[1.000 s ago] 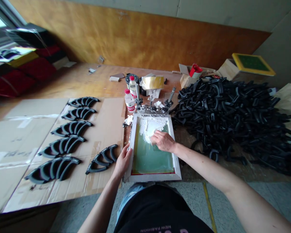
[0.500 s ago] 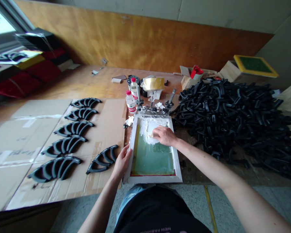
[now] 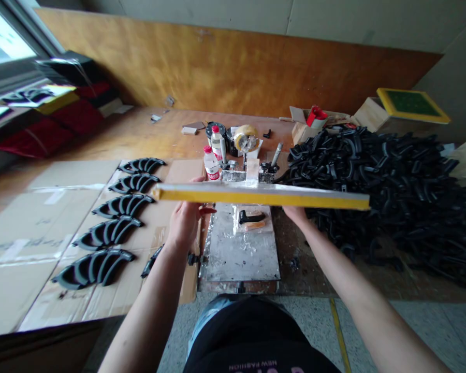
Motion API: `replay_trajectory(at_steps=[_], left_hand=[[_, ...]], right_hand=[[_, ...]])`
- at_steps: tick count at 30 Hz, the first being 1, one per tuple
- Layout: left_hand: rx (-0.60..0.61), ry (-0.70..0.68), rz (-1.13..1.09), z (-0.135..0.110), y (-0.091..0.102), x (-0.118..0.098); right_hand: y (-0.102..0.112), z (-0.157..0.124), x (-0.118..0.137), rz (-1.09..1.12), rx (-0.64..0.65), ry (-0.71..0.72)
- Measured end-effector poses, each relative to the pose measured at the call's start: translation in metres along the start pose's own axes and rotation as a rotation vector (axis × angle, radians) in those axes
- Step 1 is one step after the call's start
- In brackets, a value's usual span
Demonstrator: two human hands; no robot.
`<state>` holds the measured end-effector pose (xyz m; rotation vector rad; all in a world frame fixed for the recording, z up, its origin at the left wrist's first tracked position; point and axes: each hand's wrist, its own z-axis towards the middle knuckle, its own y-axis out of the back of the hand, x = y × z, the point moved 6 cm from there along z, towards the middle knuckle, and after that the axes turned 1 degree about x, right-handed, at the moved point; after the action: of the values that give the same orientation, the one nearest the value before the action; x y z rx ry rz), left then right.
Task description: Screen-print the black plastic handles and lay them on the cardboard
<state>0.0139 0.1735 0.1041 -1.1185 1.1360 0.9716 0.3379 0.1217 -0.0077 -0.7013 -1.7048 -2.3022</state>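
The screen printing frame (image 3: 264, 196) is tipped up and seen edge-on, with yellow along its near edge. Under it lies a grey metal base plate (image 3: 243, 256), and near the plate's back sits one black curved handle (image 3: 252, 217) beside a small orange strip (image 3: 255, 226). My left hand (image 3: 184, 223) is behind the frame's left part, thumb stretched out and fingers apart; the edge hides some of it. At the plate's right side is my right hand (image 3: 294, 212), its fingers hidden behind the frame. A pale flat scraper-like piece (image 3: 252, 171) shows upright above the frame edge.
Rows of black curved handles (image 3: 97, 269) lie on cardboard (image 3: 140, 280) to the left. A large heap of black handles (image 3: 373, 181) fills the right. Bottles (image 3: 211, 165) and a tape roll (image 3: 245, 139) stand behind the clamps (image 3: 274, 158).
The frame has swung up from lying flat, exposing the plate and handle. My right hand has left the pale piece and moved right. My left hand has moved forward.
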Motion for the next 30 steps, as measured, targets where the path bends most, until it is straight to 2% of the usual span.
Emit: replay_trajectory(at_steps=[3, 5, 8, 10, 12, 14, 17, 21, 23, 26, 28, 30], left_hand=[[-0.063, 0.045, -0.068, 0.006, -0.013, 0.007], [-0.094, 0.100, -0.075, -0.009, -0.014, 0.027], [0.077, 0.423, -0.010, -0.054, -0.021, 0.081], [0.152, 0.616, -0.015, -0.089, -0.023, 0.113], [0.038, 0.648, -0.075, -0.110, -0.011, 0.131], [-0.165, 0.585, -0.109, -0.122, 0.018, 0.138], [-0.394, 0.522, -0.021, -0.141, 0.086, 0.146], [-0.596, 0.610, 0.226, -0.174, 0.186, 0.169], [-0.637, 0.679, 0.307, -0.185, 0.221, 0.185], [-0.594, 0.741, 0.338, -0.185, 0.245, 0.204], [-0.544, 0.768, 0.347, -0.177, 0.253, 0.213], [-0.500, 0.793, 0.352, -0.170, 0.258, 0.218]], right_hand=[[-0.040, -0.031, 0.026, 0.023, 0.114, 0.130], [-0.052, -0.041, 0.047, 0.017, 0.177, 0.202], [-0.046, -0.047, 0.076, 0.038, 0.188, 0.233], [-0.041, -0.055, 0.107, 0.086, 0.174, 0.316], [-0.044, -0.069, 0.147, 0.130, 0.192, 0.460], [-0.058, -0.085, 0.188, 0.162, 0.251, 0.606], [-0.097, -0.096, 0.238, 0.209, 0.378, 0.717], [-0.171, -0.082, 0.273, 0.123, 0.552, 0.622], [-0.207, -0.077, 0.283, 0.034, 0.640, 0.555], [-0.244, -0.077, 0.295, -0.073, 0.731, 0.508], [-0.255, -0.076, 0.299, -0.112, 0.749, 0.508], [-0.257, -0.074, 0.301, -0.112, 0.763, 0.527]])
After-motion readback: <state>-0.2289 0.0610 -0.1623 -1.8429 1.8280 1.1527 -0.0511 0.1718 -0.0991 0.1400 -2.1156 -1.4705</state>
